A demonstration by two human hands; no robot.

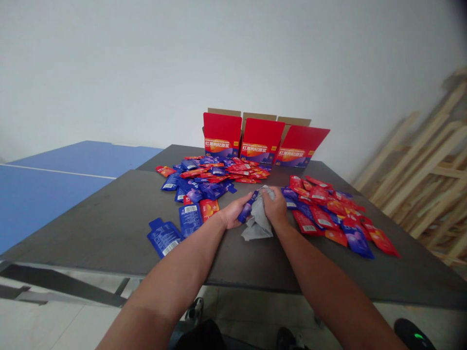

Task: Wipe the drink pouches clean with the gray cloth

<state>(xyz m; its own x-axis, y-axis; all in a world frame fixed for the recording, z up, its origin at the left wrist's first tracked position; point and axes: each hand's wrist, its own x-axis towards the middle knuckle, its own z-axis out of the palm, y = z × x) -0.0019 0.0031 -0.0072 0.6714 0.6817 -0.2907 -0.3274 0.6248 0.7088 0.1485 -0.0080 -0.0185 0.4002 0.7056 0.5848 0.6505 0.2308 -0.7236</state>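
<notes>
Over the middle of the dark table, my left hand (235, 212) is closed on a blue-purple pouch (247, 209). Bunched in my right hand (275, 206) is a grey cloth (258, 223), pressed up to the pouch's right side and hanging down in folds. Part of the pouch is hidden behind my fingers and the cloth. To the left and behind my hands lies a heap of red and blue pouches (207, 177). A second spread of red and blue pouches (324, 209) lies just right of my right hand.
Three open red-and-purple cartons (259, 146) stand in a row at the table's back, flaps up. Single blue pouches (164, 238) lie near the left front of the dark table (109, 218). A blue table (73, 180) adjoins at left; wooden planks (423, 165) lean at right.
</notes>
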